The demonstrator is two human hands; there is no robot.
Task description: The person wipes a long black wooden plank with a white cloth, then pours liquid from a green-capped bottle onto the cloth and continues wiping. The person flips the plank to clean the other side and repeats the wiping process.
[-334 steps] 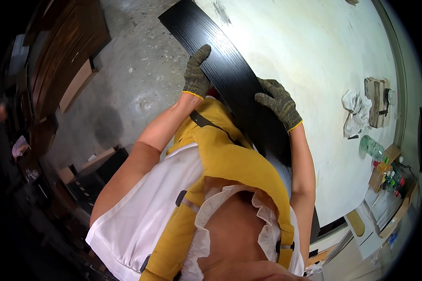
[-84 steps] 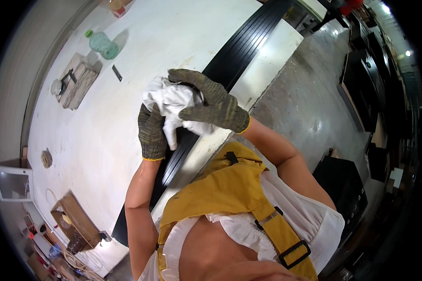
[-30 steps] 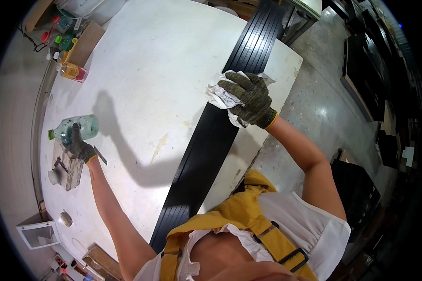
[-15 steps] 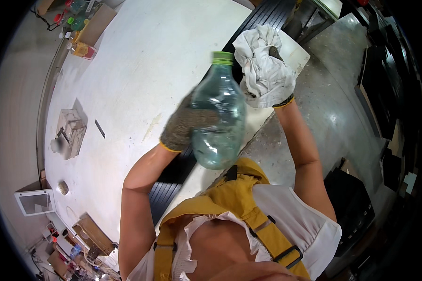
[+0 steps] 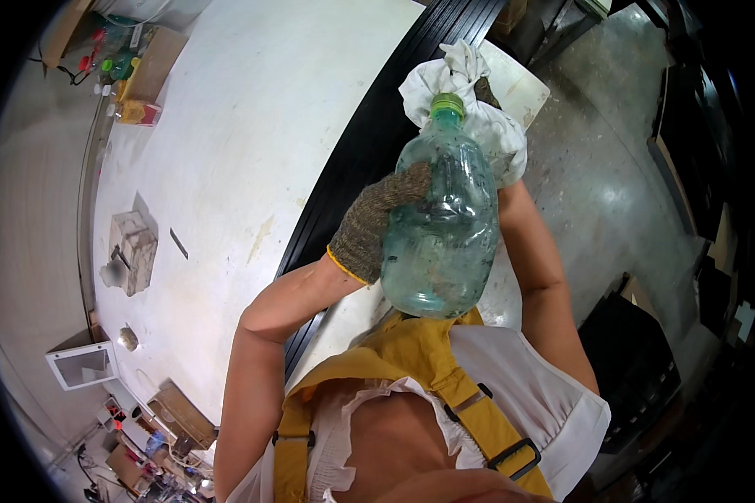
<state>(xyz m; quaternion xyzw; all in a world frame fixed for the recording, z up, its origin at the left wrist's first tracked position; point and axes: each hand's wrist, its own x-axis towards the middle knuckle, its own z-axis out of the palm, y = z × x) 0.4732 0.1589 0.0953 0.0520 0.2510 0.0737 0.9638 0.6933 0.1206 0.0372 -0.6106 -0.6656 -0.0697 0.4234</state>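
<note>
My left hand (image 5: 376, 216), in a grey knit glove, grips a clear plastic bottle (image 5: 440, 230) with a green cap, held up close in front of me with the cap pointing away. Liquid fills part of the bottle. My right hand is almost fully hidden under a white rag (image 5: 470, 105) that it holds bunched against the bottle's cap. Below both hands a long black panel (image 5: 352, 180) lies along the near edge of a large white table (image 5: 243, 126).
On the table's left side sit a small grey block with a cloth (image 5: 130, 251) and a thin dark stick (image 5: 179, 243). Bottles and a cardboard box (image 5: 134, 75) stand at the far left. Dark panels (image 5: 688, 151) lie on the concrete floor (image 5: 604, 168) at right.
The left hand reached to the table's left for the bottle a second ago and has lifted it up in front of me. The right hand brought the rag off the panel to the bottle's cap.
</note>
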